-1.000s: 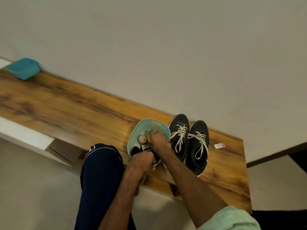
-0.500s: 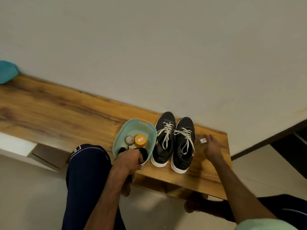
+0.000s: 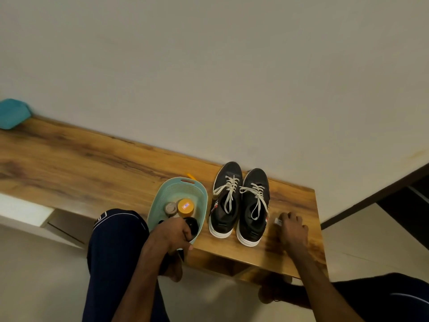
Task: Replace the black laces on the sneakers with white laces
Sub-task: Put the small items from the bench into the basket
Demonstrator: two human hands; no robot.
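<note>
Shift of right hand [image 3: 293, 231] from pale teal plastic basket [image 3: 160, 198] to small white tag [image 3: 278, 221], pinching it; left hand [image 3: 171, 235] gripping basket rim; black sneakers [image 3: 256, 177] already white-laced, likely tidying.

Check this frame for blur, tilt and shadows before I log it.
Head view: dim, warm light; the bench runs tilted; a soft shadow lies on it beside the right hand; the left hand gripping the basket covers its near rim; sneakers and white laces look sharp.
</note>
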